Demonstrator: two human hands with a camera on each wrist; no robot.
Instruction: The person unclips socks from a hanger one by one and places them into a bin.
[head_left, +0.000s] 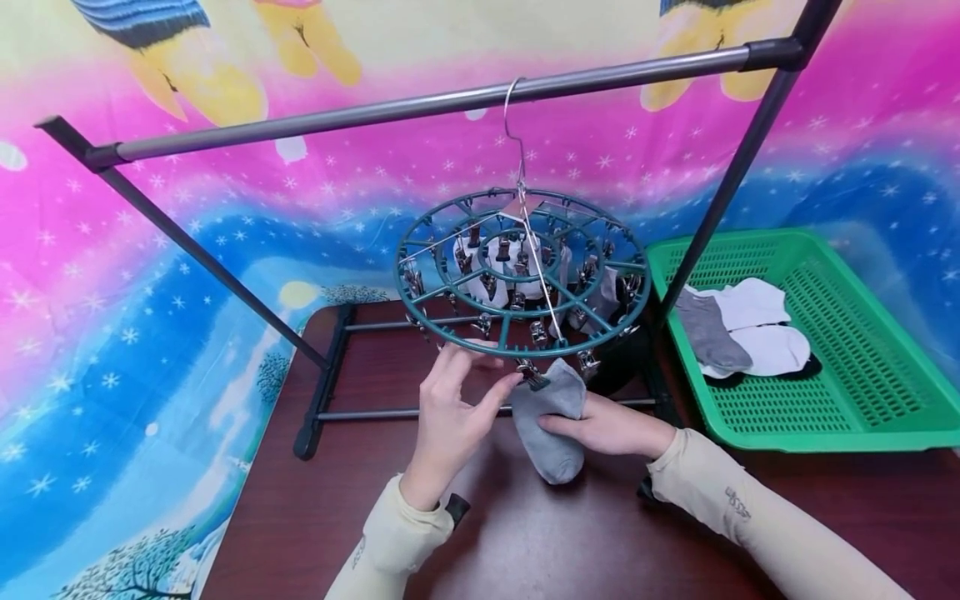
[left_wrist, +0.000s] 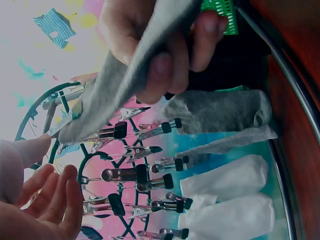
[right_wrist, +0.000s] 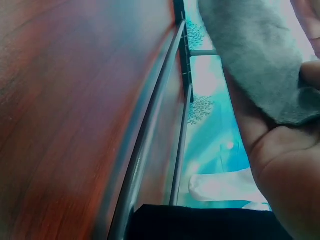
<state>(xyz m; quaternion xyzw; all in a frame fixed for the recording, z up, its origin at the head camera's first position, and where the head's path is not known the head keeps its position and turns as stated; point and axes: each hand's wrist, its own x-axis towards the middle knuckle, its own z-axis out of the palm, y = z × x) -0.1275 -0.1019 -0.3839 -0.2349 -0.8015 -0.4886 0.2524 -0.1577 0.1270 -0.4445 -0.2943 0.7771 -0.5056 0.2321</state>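
Observation:
My right hand (head_left: 618, 427) grips a grey sock (head_left: 551, 437), thumb across its front and fingers behind it. The sock's upper edge is at a metal clip (head_left: 531, 373) on the near rim of a round green drying hanger (head_left: 517, 352). Beside that clip is my left hand (head_left: 459, 408), its thumb tip right at the clip and its other fingers loosely bent, apart from the thumb. In the left wrist view, white socks (left_wrist: 227, 217) and another grey sock (left_wrist: 220, 111) hang from clips farther back on the hanger.
The hanger hooks over the bar (head_left: 435, 102) of a metal rack standing on the dark red table (head_left: 300, 517). At the right, a green basket (head_left: 862, 442) holds white and grey socks (head_left: 768, 348). A patterned cloth (head_left: 90, 333) hangs behind the rack.

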